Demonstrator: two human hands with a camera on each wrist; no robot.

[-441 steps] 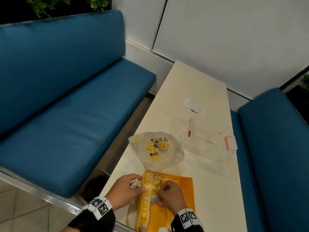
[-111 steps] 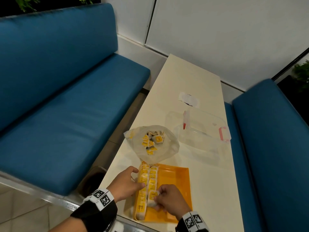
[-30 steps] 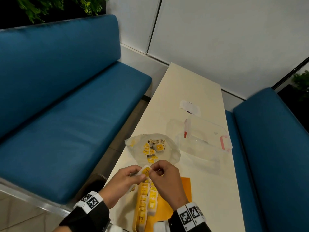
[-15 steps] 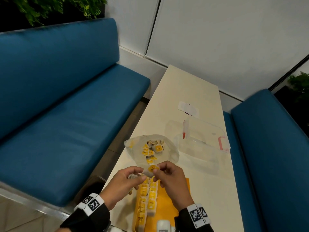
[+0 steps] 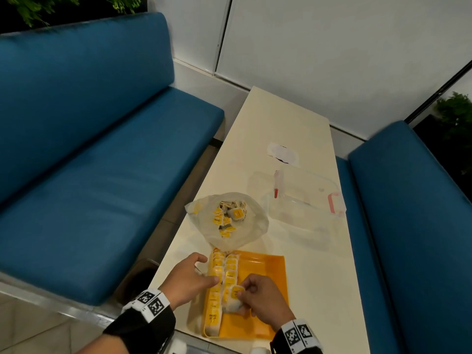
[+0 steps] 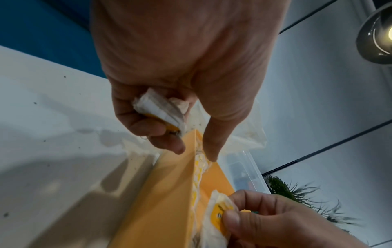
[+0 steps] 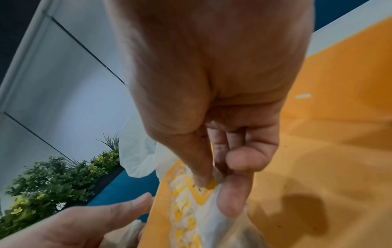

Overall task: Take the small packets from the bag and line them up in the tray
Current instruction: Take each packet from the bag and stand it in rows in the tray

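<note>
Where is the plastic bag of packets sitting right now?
In the head view the bag lies on the table just beyond the orange tray's far edge, left of the clear container.

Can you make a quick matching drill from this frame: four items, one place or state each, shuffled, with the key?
Items
1. plastic bag
2. orange tray
3. clear container
4. packet in the right hand

Places or states
A. near edge of the table, holding two rows of packets along its left side
B. pinched between thumb and fingers, low over the second row
C. just beyond the tray, open, loose packets still inside
D. right of the bag, see-through, with red clips

Pairs: 1-C, 2-A, 3-D, 4-B
</note>
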